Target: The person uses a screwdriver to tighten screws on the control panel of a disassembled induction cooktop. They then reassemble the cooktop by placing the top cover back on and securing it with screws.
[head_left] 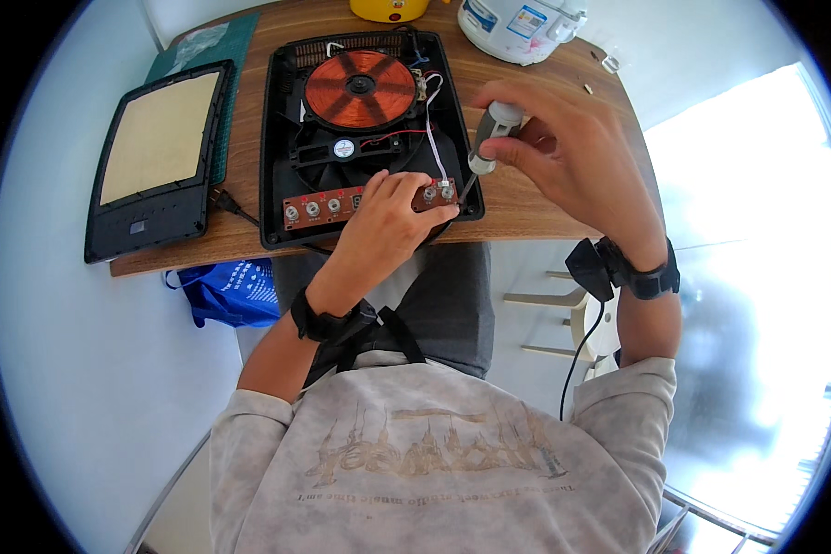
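My right hand is closed around the grey and white handle of a screwdriver. The shaft slants down to the right end of a brown control board, at the near right corner of an opened induction cooker base. Across that board lies my left hand, fingers stretched out and pressed on it, the thumb beside the screwdriver's tip. Whether the tip sits in a screw is too small to tell. Inside the black base are a round copper coil and a white cable running to the board.
Left of the base, the cooker's removed top panel rests partly on a green cutting mat. A power plug lies between them. A white appliance and a yellow one stand at the back. A blue bag is below the table edge.
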Available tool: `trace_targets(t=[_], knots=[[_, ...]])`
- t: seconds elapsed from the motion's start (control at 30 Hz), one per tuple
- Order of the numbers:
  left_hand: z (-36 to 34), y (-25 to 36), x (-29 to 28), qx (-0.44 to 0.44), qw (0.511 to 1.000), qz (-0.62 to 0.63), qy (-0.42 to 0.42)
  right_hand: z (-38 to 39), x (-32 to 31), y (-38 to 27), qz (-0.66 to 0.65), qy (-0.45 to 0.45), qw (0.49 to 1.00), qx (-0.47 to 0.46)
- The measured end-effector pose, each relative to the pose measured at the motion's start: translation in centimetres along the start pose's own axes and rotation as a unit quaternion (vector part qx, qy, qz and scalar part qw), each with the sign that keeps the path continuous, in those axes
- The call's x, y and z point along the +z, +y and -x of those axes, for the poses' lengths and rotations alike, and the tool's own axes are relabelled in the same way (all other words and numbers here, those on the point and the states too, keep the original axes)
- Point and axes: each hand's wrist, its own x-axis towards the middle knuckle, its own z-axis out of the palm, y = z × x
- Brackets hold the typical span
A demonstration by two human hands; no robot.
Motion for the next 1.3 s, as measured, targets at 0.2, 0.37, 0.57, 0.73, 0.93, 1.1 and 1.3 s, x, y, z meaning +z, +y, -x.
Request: trace_targets(t=[0.2,0.37,0.57,0.73,0.93,1.1,1.3], knots=[[-0.1,0.0,-0.1,0.000,1.000,0.004,0.002,0.3,-0.1,0.9,0.018,0.033,0.997,0.066],[-0.1,-0.1,0.1,0.001,1.000,0.007,0.005,0.7,0.2,2.1,0.140,0.084,0.986,0.042],[0.1,-0.1,0.2,-0.001,1.000,0.007,0.008,1.1,0.6,1.5,0.282,0.081,0.950,0.103],[0.1,-0.2,0.5,-0.001,1.000,0.004,0.010,1.9,1.5,0.0,0.308,0.095,0.937,0.136],[0.0,-0.2,0.2,0.006,1.000,0.003,0.009,2.0,2.0,-0.5,0.092,0.114,0.989,-0.004],[-0.1,-0.2,0.2,0.004,1.000,-0.006,0.003,2.5,2.0,-1.1,0.014,0.090,0.996,0.021],[-0.1,-0.2,0.2,0.002,1.000,-0.010,-0.007,2.9,0.6,-1.4,0.021,0.067,0.997,-0.021]])
